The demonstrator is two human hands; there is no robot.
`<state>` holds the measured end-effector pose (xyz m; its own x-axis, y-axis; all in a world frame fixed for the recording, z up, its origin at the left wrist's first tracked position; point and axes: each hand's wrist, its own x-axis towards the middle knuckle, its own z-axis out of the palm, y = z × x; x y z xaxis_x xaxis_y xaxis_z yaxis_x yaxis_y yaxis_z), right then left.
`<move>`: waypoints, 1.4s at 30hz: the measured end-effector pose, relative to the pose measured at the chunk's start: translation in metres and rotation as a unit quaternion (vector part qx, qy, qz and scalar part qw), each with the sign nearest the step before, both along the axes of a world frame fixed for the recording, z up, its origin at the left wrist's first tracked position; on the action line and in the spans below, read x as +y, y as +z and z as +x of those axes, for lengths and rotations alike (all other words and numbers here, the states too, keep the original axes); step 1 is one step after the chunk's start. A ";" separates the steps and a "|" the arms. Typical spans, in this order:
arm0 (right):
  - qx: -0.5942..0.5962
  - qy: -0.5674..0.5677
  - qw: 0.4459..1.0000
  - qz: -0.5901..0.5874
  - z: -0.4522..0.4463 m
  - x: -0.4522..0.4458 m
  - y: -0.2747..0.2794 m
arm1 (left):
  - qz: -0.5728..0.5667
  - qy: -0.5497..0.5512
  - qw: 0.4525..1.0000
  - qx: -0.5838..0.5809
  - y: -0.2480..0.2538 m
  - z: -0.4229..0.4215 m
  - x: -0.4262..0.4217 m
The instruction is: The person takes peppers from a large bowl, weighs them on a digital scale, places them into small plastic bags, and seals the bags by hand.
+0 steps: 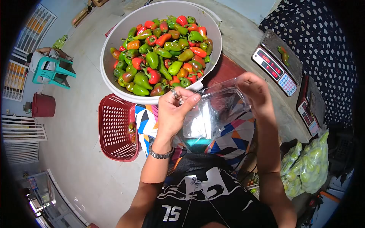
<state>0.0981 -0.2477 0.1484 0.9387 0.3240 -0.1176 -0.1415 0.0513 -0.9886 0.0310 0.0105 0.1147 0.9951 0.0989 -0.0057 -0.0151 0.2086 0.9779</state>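
Note:
A clear plastic bag (205, 117) stretches between my hands above my lap, its mouth spread toward the top. My left hand (175, 104), with rings and a wrist watch, pinches the bag's left edge between thumb and fingers. On the other side, my right hand (254, 91) has its fingers curled at the bag's right edge; the fingertips are partly hidden. Just beyond both hands stands a large round tub (103, 64) heaped with red, green and orange peppers (152, 60).
A red perforated basket (114, 127) with a few peppers sits at left. Two digital scales (274, 70) stand at right, one with peppers (283, 56) on it. Below them are filled clear bags of green produce (310, 167). A person sits on a teal chair (55, 72) farther off.

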 end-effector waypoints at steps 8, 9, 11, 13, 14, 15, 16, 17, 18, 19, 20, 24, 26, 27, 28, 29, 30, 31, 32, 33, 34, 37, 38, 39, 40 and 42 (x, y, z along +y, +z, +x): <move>-0.161 -0.072 0.977 -0.118 -0.009 0.038 -0.016 | -0.019 0.007 1.000 0.019 -0.014 -0.015 0.016; -0.253 -0.113 0.947 -0.164 -0.013 0.045 -0.021 | -0.024 0.012 0.999 0.019 -0.015 -0.016 0.015; -0.340 -0.179 0.895 -0.228 -0.029 0.060 -0.019 | -0.015 0.018 1.000 0.020 -0.016 -0.020 0.011; -0.333 -0.231 0.873 -0.271 -0.058 0.070 -0.005 | 0.013 0.019 0.999 0.025 -0.018 -0.025 0.000; -0.241 -0.172 0.924 -0.244 -0.067 0.073 -0.007 | 0.024 0.023 0.999 0.042 -0.018 -0.028 -0.006; -0.144 -0.113 0.960 -0.213 -0.076 0.074 -0.013 | 0.047 0.022 0.998 0.042 -0.020 -0.031 -0.013; -0.044 -0.054 0.982 -0.178 -0.081 0.075 -0.021 | 0.070 0.018 0.996 0.044 -0.025 -0.034 -0.020; 0.006 -0.043 0.991 -0.128 -0.083 0.072 -0.033 | 0.094 0.014 0.994 0.045 -0.028 -0.039 -0.025; 0.054 -0.029 0.995 -0.076 -0.082 0.068 -0.049 | 0.105 -0.012 0.991 0.076 -0.029 -0.043 -0.028; 0.100 -0.013 0.995 -0.024 -0.081 0.064 -0.063 | 0.086 -0.035 0.992 0.079 -0.036 -0.046 -0.026; 0.124 -0.004 0.992 -0.030 -0.083 0.060 -0.072 | 0.067 -0.057 0.993 0.084 -0.051 -0.051 -0.022; 0.092 0.006 0.986 -0.138 -0.095 0.044 -0.083 | -0.212 -0.090 0.959 0.166 -0.084 -0.063 -0.018; 0.099 -0.016 0.984 -0.148 -0.103 0.039 -0.096 | -0.216 -0.081 0.955 0.189 -0.101 -0.068 -0.015; 0.101 -0.024 0.986 -0.132 -0.106 0.038 -0.099 | -0.188 -0.071 0.962 0.184 -0.104 -0.069 -0.014; 0.103 -0.034 0.987 -0.117 -0.108 0.036 -0.102 | -0.161 -0.061 0.969 0.179 -0.106 -0.070 -0.014; 0.107 -0.043 0.988 -0.101 -0.110 0.035 -0.103 | -0.133 -0.051 0.974 0.176 -0.108 -0.072 -0.012; 0.054 -0.078 0.979 -0.178 -0.113 0.035 -0.104 | 0.031 -0.018 0.992 0.119 -0.107 -0.074 -0.009; -0.002 -0.111 0.961 -0.253 -0.114 0.034 -0.103 | 0.194 0.016 0.979 0.056 -0.106 -0.074 -0.005; -0.060 -0.144 0.933 -0.326 -0.112 0.033 -0.102 | 0.350 0.050 0.935 -0.011 -0.103 -0.072 -0.002; -0.078 -0.153 0.928 -0.331 -0.110 0.032 -0.101 | 0.343 0.049 0.938 0.006 -0.097 -0.068 -0.004; -0.095 -0.162 0.923 -0.337 -0.111 0.032 -0.101 | 0.335 0.047 0.941 0.025 -0.088 -0.068 -0.006; -0.133 -0.146 0.917 -0.347 -0.109 0.033 -0.103 | 0.297 -0.016 0.954 0.038 -0.078 -0.070 -0.007; -0.145 -0.135 0.916 -0.349 -0.108 0.035 -0.104 | 0.281 -0.048 0.958 0.034 -0.078 -0.069 -0.007; -0.148 -0.142 0.913 -0.353 -0.106 0.036 -0.105 | 0.269 -0.064 0.961 -0.009 -0.079 -0.068 -0.008; -0.149 -0.148 0.910 -0.357 -0.105 0.039 -0.106 | 0.257 -0.080 0.962 -0.050 -0.082 -0.068 -0.008; -0.147 -0.159 0.893 -0.395 -0.102 0.039 -0.112 | 0.235 -0.128 0.958 -0.102 -0.088 -0.070 -0.004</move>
<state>-0.0036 -0.2083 0.0366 0.9964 -0.0386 0.0757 0.0286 -0.6867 -0.7264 -0.0394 0.0066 0.0263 0.9627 -0.2047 0.1769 -0.2233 -0.2320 0.9467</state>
